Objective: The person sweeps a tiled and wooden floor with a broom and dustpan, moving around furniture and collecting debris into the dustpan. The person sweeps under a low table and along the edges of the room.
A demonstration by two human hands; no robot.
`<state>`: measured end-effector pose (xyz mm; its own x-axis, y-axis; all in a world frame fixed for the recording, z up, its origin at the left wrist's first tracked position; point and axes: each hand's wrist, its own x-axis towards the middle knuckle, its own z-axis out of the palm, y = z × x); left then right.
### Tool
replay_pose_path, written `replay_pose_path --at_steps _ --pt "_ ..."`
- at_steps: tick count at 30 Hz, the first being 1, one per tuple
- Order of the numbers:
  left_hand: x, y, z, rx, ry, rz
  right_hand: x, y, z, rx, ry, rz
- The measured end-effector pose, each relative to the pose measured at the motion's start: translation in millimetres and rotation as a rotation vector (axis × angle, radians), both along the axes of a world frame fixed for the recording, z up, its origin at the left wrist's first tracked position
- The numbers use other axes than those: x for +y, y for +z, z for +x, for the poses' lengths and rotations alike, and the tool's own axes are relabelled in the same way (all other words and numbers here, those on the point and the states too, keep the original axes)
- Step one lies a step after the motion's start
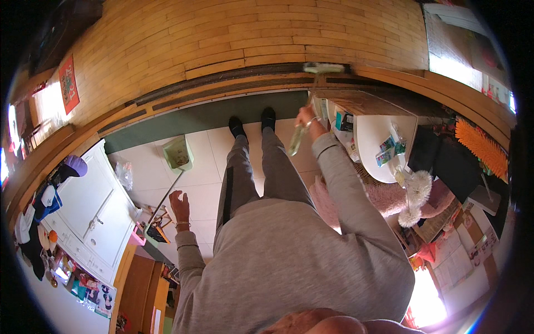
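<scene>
My right hand (306,117) is closed round the handle of a broom or brush, whose pale head (324,68) lies over the dark sliding-door track at the edge of the wooden floor. The handle's green end points back towards my legs. To the left, my left hand (180,204) is raised with its fingers curled, near the long thin handle of a dustpan. That green plastic dustpan (178,154) stands on the tiles left of my feet, with some debris in it. Whether the left hand touches the handle cannot be told for certain.
A green threshold strip (200,121) runs before my shoes. A white cabinet (96,208) stands on the left, with a clear plastic bag (124,174) beside it. A white-topped table (375,146) holds packets on the right, near a pink plush seat cover (379,198).
</scene>
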<state>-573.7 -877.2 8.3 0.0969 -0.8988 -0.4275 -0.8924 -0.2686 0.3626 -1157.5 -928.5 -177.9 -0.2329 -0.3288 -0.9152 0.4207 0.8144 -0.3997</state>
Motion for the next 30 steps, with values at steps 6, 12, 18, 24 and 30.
replay_pose_path --at_steps 6,12,18,24,30 --pt "-23.4 4.7 -32.4 0.079 -0.044 -0.084 43.1 12.0 158.0 -0.119 -0.098 0.111" --pt "-19.4 8.5 -45.4 0.067 -0.021 -0.1 17.8 104.7 130.2 -0.304 -0.012 0.076" --pt "15.2 -3.5 -37.4 0.06 0.098 0.022 35.5 128.9 24.6 -0.205 -0.049 0.03" --pt "20.1 -5.4 -45.1 0.07 0.016 0.025 42.8 -10.6 30.9 0.17 0.179 0.08" --pt "26.5 -1.7 -51.5 0.044 0.131 -0.007 22.8 56.3 143.8 -0.2 0.183 0.046"
